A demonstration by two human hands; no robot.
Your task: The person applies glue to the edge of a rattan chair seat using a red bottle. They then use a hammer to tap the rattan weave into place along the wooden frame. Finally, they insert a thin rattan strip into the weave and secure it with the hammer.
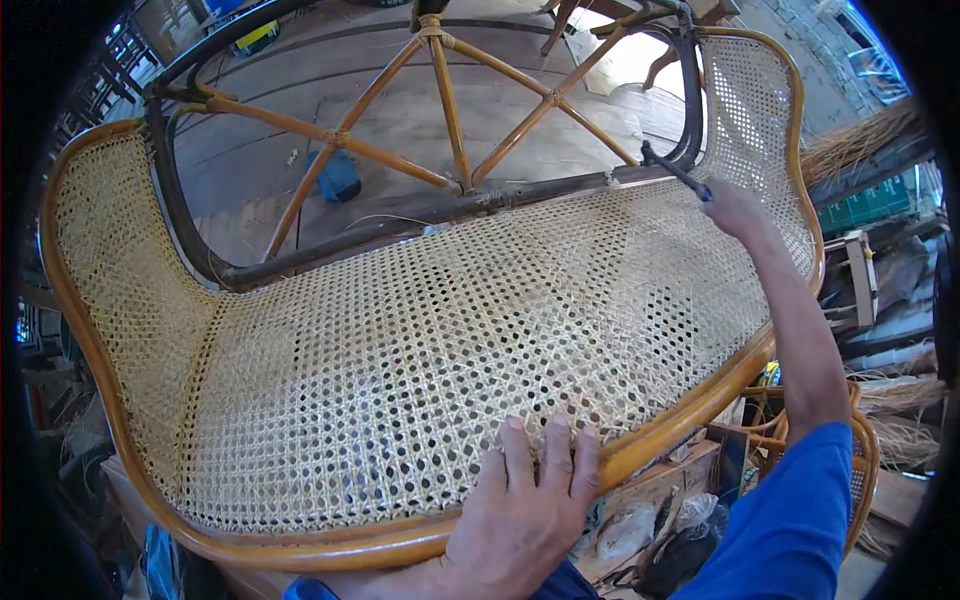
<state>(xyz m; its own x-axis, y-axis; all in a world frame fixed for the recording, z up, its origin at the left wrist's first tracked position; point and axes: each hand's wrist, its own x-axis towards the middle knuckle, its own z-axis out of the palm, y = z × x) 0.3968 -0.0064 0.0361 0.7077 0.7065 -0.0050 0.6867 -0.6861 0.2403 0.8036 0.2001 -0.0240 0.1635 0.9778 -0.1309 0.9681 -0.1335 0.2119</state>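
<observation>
A large rattan seat frame with woven cane webbing (430, 370) spreads across the view, edged by a glossy brown rattan rim (690, 420). My left hand (530, 510) lies over the near rim, fingers stretched and apart, fingertips on the cane. At the far right, my right hand (738, 212) is closed round the handle of a small dark hammer (675, 172). The hammer's head is over the dark inner rail (400, 222), near its right corner; whether it touches the rail I cannot tell. Brown poles (400, 163) cross in the opening beyond that rail.
Beneath the opening a blue object (338, 176) sits on the floor. Bundles of loose cane strands (865, 150) and a green crate (865, 207) stand to the right. Clear plastic bags (628, 530) lie below the near rim, beside another rattan piece (862, 470).
</observation>
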